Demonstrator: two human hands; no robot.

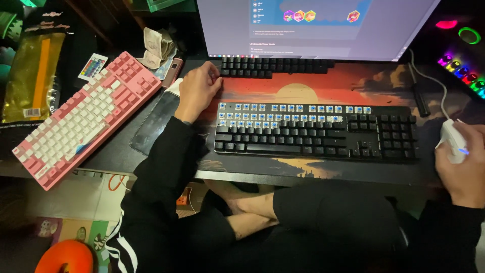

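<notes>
Filling the top of the view, a monitor (pixel 323 28) stands lit at the back of the desk (pixel 116 151), tilted toward the seated person so the screen reads from the chair. Below it a desk mat (pixel 313 86) with a sunset print spreads wide, giving one soft surface for both board and mouse. On the mat, square to the person, lies a black keyboard (pixel 316 134); its upper rows are stripped to bare blue switches, while the lower rows and the right-hand blocks keep their caps. A pink keyboard (pixel 86 116) sits pushed aside at the left, angled with one corner over the desk edge, seemingly to leave the middle free. Between the two boards a dark phone (pixel 154 124) lies flat, within easy reach.

Pulled keycaps (pixel 273 66) stand lined up in neat rows just under the monitor, well apart from the black board, apparently in their original order so none gets lost. The left hand (pixel 198 90) rests at the left end of those rows, fingers curled loosely down onto the end caps; whether it pinches one I cannot tell. The right hand (pixel 462 167) lies cupped over a white mouse (pixel 452 141) at the mat's right edge, fingers draped on top, its cable running up toward the monitor. A small remote (pixel 92 66) lies beyond the pink board.
</notes>
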